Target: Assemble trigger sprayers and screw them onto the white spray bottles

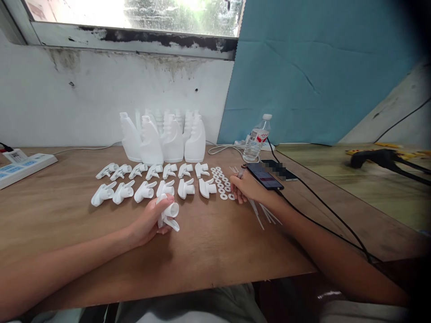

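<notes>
- While the left hand point(155, 220) is holding a white spray head point(164, 217) over the worktop point(202, 251), its collar point(173, 209) is facing right, towards the white rings point(220, 185).
- Its trigger point(172, 223) is pointing right and towards the near edge; fingers are hiding part of its long axis.
- Right of that grip, the rings are lying flat, with the right hand point(241, 185) being nearer to them.
- That hand is curling its fingers beside the nearest ring; whether its grip is pinching anything, I cannot tell.
- Under its wrist, thin straws point(257, 214) are slanting from far left to near right.
</notes>
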### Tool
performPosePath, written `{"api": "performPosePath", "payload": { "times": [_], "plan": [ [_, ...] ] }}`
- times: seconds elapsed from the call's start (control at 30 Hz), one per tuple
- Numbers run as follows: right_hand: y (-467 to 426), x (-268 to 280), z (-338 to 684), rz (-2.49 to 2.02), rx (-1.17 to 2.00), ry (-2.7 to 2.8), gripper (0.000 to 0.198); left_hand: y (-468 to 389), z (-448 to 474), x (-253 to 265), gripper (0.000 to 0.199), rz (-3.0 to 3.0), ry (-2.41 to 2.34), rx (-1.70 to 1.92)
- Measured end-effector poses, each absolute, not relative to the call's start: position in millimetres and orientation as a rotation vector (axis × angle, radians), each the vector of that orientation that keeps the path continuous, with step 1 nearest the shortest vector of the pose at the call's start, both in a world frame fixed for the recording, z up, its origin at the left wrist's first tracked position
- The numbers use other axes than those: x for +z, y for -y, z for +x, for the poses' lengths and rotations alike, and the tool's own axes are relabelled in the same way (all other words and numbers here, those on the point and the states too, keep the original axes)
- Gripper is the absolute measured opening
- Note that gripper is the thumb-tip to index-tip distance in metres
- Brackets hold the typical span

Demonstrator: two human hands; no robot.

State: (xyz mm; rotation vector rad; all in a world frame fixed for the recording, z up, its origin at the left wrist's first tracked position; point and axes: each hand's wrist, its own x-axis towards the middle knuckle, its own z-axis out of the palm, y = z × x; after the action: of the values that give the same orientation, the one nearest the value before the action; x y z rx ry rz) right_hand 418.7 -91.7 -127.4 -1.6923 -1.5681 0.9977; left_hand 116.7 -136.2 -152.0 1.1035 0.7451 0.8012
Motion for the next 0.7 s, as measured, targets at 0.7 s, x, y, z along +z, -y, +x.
{"api": "performPosePath", "payload": {
  "times": [0.7],
  "plan": [
    [90, -117, 435, -1.618, 1.007, 1.759, 0.025, 137, 116, -151, 0.034, 1.096, -0.728, 0.788]
  ]
}}
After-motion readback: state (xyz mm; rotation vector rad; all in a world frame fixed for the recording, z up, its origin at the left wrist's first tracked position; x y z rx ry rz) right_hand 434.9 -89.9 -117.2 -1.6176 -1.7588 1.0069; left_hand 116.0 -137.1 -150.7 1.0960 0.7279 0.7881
